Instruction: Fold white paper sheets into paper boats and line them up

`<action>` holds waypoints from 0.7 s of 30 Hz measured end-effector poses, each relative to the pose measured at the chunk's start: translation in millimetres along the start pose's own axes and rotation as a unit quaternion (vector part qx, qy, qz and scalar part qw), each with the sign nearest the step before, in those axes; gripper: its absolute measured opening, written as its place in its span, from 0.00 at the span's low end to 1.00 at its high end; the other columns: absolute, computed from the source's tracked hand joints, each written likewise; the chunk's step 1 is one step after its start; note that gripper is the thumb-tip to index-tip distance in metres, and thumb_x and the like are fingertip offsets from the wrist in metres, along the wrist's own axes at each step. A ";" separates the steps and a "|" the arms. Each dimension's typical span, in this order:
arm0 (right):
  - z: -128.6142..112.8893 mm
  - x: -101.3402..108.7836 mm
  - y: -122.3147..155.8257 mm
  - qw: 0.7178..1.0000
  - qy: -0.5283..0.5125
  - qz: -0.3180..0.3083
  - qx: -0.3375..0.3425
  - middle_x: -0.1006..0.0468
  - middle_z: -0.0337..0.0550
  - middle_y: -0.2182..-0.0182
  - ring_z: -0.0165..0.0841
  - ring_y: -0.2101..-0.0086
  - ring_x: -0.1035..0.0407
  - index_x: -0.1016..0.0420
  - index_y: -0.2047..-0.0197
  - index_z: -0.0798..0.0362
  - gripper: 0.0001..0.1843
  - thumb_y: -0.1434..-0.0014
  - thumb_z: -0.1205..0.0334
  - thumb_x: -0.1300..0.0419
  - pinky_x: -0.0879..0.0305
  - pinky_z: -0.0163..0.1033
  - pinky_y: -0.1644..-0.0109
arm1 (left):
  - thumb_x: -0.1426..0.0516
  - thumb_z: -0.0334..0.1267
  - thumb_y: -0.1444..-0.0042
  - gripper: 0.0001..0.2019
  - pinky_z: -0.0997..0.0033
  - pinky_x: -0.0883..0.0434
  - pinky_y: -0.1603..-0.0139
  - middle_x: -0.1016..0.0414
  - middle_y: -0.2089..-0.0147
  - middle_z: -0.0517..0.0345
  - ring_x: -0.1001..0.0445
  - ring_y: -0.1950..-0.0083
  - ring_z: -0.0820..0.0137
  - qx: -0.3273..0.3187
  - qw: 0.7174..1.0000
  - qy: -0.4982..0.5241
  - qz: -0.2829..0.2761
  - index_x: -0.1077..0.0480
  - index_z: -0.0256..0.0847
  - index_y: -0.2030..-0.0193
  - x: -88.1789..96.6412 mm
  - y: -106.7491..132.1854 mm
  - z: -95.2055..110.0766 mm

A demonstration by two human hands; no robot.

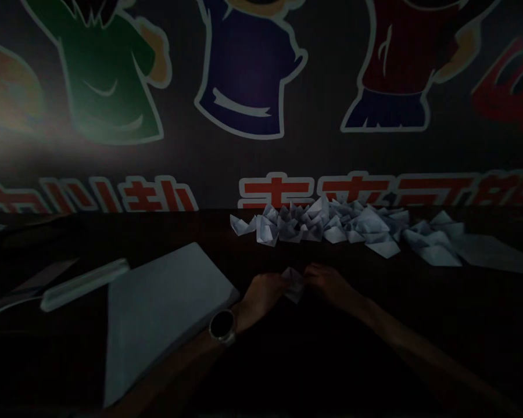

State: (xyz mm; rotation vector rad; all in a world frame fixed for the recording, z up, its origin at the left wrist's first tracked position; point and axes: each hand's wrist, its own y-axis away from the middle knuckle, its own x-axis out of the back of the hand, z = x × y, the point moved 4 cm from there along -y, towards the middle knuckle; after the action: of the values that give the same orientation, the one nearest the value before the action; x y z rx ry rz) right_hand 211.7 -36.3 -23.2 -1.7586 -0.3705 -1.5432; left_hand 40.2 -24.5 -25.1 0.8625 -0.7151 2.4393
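Between my two hands is a small piece of folded white paper [293, 285], held a little above or on the dark table; the dim light hides which. My left hand [265, 292], with a round dark watch [222, 325] on its wrist, pinches the paper's left side. On the other side my right hand [329, 284] has its fingers closed at the paper's right edge. Beyond them lies a long heap of folded white paper boats [331, 220].
A stack of white paper sheets [165, 302] lies left of my hands, beside a long pale wrapped packet [87, 283]. One flat sheet [499, 252] is at the right end of the heap. Behind the table [192, 226] rises a wall [326, 75] with painted cartoon figures and red lettering.
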 end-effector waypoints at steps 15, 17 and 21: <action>27.4 -17.1 2.0 0.971 -0.146 0.066 -0.177 0.27 0.42 0.70 0.34 0.67 0.33 0.27 0.74 0.52 0.14 0.43 0.54 0.46 0.39 0.37 0.63 | 0.49 0.40 0.45 0.15 0.76 0.41 0.72 0.26 0.75 0.57 0.30 0.72 0.71 0.111 0.988 -0.106 0.021 0.25 0.35 0.73 1.9 -21.2 -25.7; 30.7 -20.6 3.7 0.958 -0.161 0.101 -0.214 0.28 0.42 0.71 0.33 0.68 0.32 0.29 0.74 0.52 0.15 0.44 0.51 0.46 0.38 0.38 0.64 | 0.48 0.41 0.46 0.14 0.75 0.41 0.72 0.26 0.75 0.57 0.30 0.72 0.71 0.116 0.987 -0.097 0.047 0.26 0.36 0.74 1.5 -20.7 -26.1; 28.3 -21.7 6.1 0.912 -0.240 0.177 -0.282 0.26 0.42 0.67 0.35 0.67 0.31 0.32 0.61 0.52 0.20 0.52 0.47 0.40 0.35 0.40 0.63 | 0.46 0.40 0.48 0.11 0.75 0.41 0.71 0.29 0.75 0.59 0.33 0.72 0.72 0.094 0.985 -0.052 0.131 0.29 0.36 0.75 4.9 -16.4 -21.2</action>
State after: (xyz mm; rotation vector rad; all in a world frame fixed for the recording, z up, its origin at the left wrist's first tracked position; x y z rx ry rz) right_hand 231.1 -15.3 -45.4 -2.4983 0.1907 -0.9924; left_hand 36.7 1.9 -30.8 1.0329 -0.6805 2.7479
